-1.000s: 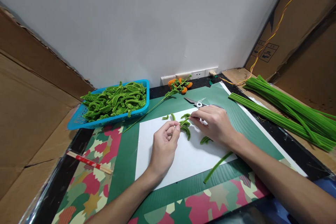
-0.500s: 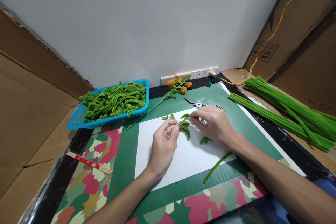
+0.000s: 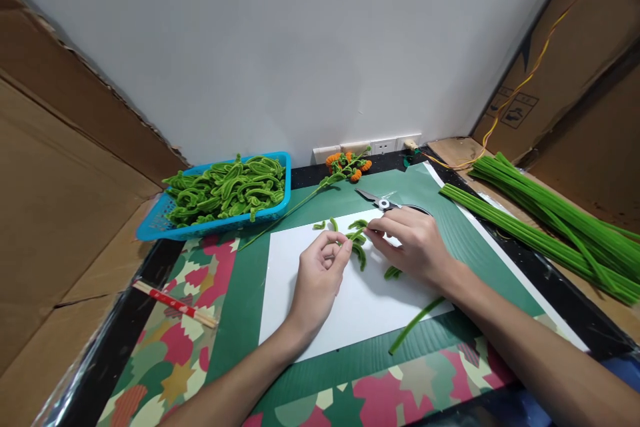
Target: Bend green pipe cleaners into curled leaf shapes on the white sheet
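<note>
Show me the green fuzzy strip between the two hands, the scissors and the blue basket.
Green fuzzy strip [image 3: 357,235]: head view, its exposed middle stretch.
Scissors [image 3: 384,204]: head view, the pale round pivot.
Blue basket [image 3: 273,211]: head view, its front wall.

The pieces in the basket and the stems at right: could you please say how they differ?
The pieces are curved; the stems nearly straight. The pieces are short, the stems long. The pieces lie heaped in the basket; the stems lie bunched outside it. Both are green.

The green pieces [image 3: 361,259] look fuzzy, the paper [image 3: 365,310] smooth, the basket [image 3: 273,212] glossy plastic.
</note>
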Available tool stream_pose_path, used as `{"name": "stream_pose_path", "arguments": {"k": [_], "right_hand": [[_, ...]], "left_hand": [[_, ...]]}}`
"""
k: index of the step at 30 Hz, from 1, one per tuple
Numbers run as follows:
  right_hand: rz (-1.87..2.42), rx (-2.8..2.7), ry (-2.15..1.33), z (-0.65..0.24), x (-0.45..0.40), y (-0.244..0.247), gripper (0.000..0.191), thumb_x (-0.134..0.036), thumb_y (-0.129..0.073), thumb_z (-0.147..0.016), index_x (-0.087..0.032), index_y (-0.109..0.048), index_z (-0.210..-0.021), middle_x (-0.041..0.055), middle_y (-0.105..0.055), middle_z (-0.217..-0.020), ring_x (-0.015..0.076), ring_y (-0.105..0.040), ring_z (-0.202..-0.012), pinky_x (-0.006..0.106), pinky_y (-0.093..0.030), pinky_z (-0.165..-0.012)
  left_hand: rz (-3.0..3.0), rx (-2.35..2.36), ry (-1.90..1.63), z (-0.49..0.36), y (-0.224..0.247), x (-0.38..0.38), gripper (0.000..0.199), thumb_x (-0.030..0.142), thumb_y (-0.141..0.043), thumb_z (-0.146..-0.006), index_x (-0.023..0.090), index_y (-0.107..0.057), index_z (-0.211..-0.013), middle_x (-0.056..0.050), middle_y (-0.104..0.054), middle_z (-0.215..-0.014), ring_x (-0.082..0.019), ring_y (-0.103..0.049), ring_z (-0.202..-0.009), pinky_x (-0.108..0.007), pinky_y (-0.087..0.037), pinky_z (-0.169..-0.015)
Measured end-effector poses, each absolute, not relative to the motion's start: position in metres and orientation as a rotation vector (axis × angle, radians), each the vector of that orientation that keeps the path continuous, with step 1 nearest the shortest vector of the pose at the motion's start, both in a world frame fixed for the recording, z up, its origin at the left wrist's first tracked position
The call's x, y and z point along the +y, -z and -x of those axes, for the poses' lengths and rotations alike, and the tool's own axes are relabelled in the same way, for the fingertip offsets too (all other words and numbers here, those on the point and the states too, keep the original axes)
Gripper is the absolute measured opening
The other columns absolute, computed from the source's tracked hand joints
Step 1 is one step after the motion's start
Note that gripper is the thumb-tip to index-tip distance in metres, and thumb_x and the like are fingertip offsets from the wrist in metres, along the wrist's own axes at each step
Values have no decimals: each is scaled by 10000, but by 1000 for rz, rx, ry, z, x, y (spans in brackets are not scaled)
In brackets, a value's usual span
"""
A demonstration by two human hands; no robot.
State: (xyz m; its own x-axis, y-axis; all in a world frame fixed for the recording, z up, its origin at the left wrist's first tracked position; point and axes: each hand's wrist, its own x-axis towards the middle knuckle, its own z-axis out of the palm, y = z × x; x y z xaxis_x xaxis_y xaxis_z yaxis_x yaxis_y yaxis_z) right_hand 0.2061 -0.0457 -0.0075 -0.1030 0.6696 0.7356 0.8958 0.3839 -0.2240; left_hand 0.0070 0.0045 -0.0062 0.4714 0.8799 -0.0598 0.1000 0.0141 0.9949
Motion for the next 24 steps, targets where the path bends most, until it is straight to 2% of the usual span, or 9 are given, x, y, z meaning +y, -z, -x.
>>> {"name": "stream_pose_path", "arguments": {"k": [4,9,14,18,24], "right_hand": [[1290,-1778,283,-203,-48,5,161,-165,-650,-1036,-192,-729,-899,19,-711,-719,155,-618,-632,307,-471,-647],[1200,-1575,-165,-199,-51,0,56,-183,-717,-993,-210,-754,-1027,30,-790,-885,145,-691,-683,287,-573,-674],[1198,-1365,-480,-196,-50,0,105,-268,-798,-941,-217,-802,-1033,59,-828,-981,194,-762,-799,330,-633,-736],[1209,-1445,-471,-195,-51,1,99,-249,-741,-984,-231,-821,-1040,59,-827,-990,202,-756,-856,342,-611,-764],[1245,-1397,-427,-191,-53,4,238,-257,-734,-985,-238,-779,-1218,47,-797,-960,178,-716,-775,340,-610,-756]], "left_hand": [[-1462,923,-764,-6,9,4,338,510,-756,-954,191,-644,-976,98,-459,-603,-51,-362,-401,-206,-227,-400],[-1463,869,-754,-6,9,2,339,510,-747,-959,180,-669,-969,72,-513,-641,-53,-383,-422,-212,-243,-407],[-1442,828,-717,-5,7,1,320,499,-733,-967,183,-678,-954,63,-528,-633,-57,-366,-422,-220,-242,-410],[-1423,792,-699,-5,7,0,298,478,-747,-952,188,-677,-950,69,-519,-604,-61,-369,-419,-217,-241,-416],[-1421,727,-669,-7,7,1,288,450,-786,-912,179,-687,-922,65,-500,-594,-74,-393,-455,-213,-267,-439]]}}
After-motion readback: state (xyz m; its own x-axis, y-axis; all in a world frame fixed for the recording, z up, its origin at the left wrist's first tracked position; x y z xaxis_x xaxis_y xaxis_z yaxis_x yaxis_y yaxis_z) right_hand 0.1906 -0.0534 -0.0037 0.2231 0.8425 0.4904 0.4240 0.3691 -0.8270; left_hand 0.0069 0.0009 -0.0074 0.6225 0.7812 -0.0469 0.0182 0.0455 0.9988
